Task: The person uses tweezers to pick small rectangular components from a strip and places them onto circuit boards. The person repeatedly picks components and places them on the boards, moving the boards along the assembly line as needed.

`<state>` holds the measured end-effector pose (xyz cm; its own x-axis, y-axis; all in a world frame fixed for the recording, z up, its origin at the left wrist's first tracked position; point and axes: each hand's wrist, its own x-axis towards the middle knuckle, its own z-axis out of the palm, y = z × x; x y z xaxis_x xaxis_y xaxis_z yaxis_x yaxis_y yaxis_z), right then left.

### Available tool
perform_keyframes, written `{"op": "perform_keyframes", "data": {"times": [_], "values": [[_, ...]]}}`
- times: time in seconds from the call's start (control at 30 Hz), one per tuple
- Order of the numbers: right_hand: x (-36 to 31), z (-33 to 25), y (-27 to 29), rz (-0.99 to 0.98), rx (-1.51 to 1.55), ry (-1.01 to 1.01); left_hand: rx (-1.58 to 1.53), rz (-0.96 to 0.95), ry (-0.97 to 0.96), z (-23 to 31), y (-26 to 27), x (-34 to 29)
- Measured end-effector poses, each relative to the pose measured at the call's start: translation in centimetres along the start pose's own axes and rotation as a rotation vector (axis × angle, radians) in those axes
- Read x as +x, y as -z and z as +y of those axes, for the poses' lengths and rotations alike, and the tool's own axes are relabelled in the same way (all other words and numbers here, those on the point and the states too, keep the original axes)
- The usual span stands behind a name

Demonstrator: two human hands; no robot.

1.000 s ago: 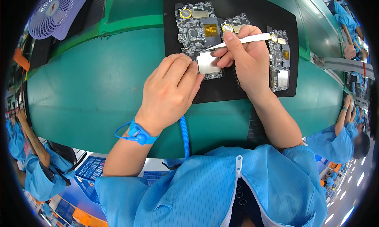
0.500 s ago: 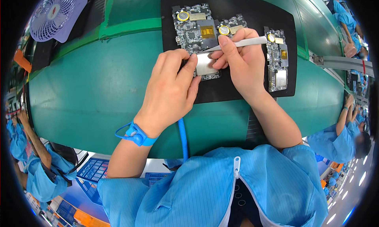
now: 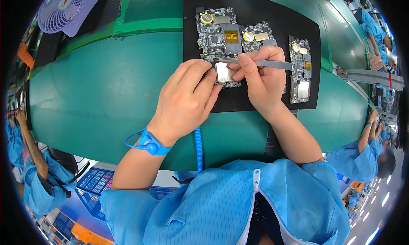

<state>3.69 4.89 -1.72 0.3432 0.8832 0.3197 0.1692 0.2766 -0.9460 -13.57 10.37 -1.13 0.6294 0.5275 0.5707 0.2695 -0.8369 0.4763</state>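
Observation:
A green-grey circuit board (image 3: 211,40) lies on a black mat, with a round yellow-rimmed coin cell, an amber patch and a flat silver metal plate (image 3: 225,72) at its near end. My left hand (image 3: 183,98) grips the board's left edge beside this plate, thumb and forefinger close together. Between the thumb and fingers of my right hand (image 3: 265,76) is a pair of grey metal tweezers (image 3: 276,64), lying almost level. Their tips reach left to the plate's far edge, near my left fingertips. Whether the tips hold anything is too small to tell.
More circuit boards lie on the black mat (image 3: 294,10): one partly behind my right hand (image 3: 260,37), another at the right (image 3: 300,70). The table is green. A purple fan (image 3: 66,8) stands far left. A blue coiled cord (image 3: 198,149) hangs below my wrist strap (image 3: 151,144). Co-workers sit either side.
The tweezers have tilted from slanting up to the right to nearly level, as my right hand turned slightly. My left hand keeps its grip. The whole view has shifted a little.

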Motion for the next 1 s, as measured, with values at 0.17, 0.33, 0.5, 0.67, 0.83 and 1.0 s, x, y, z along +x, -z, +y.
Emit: {"op": "perform_keyframes", "data": {"times": [0.17,0.33,0.5,0.67,0.83,1.0], "values": [[-0.2,0.6,-0.1,-0.002,-0.126,0.099,-0.002,-0.015,0.0,-0.1,0.0,0.2],[-0.4,0.6,-0.2,-0.015,-0.29,0.221,0.007,-0.017,-0.002,0.0,0.1,0.3],[-0.3,-2.1,0.9,0.119,0.083,-0.113,-0.059,-0.013,0.018,-0.2,0.2,0.1],[-1.5,-5.7,9.3,0.298,0.447,-0.3,-0.149,0.094,0.433,-0.7,1.8,0.1],[-5.3,-6.0,21.6,0.567,-0.077,-0.371,-0.98,-0.105,1.091,-1.6,4.6,1.2],[-4.9,-4.6,22.9,0.316,-0.127,-0.806,-0.949,-0.313,1.023,-2.5,3.8,2.5]]}}
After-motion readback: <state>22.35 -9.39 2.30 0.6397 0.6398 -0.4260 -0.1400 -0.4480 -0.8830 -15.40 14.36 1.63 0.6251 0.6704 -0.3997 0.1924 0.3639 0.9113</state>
